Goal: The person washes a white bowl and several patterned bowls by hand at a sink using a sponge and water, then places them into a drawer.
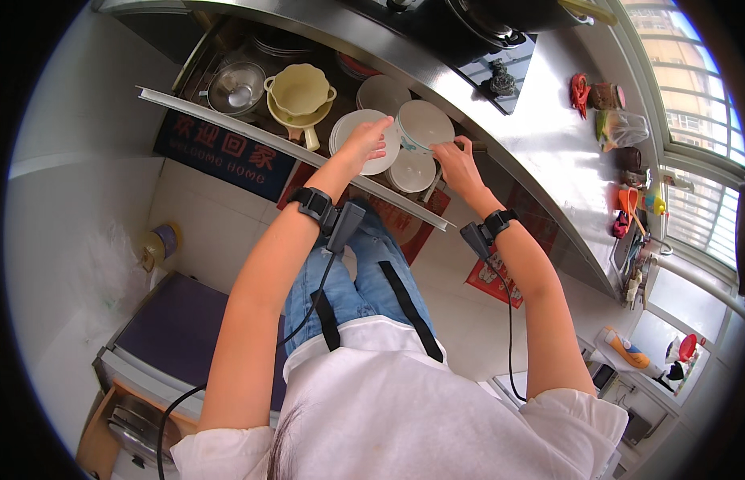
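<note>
An open pull-out drawer holds dishes below the counter. My left hand is over a stack of white plates, its fingers apart; whether it touches them is hard to tell. My right hand has its fingertips at the rim of a large white bowl with a blue-green pattern, which is tilted. Smaller white bowls sit just below it, and another stack of white dishes stands behind. To the left are cream scalloped bowls with handles and a metal strainer or bowl.
The steel countertop edge overhangs the drawer's back. On the counter are a stove with a dark pot, a steel wool scrubber, red peppers and jars. A bottle of yellowish liquid stands on the floor at left.
</note>
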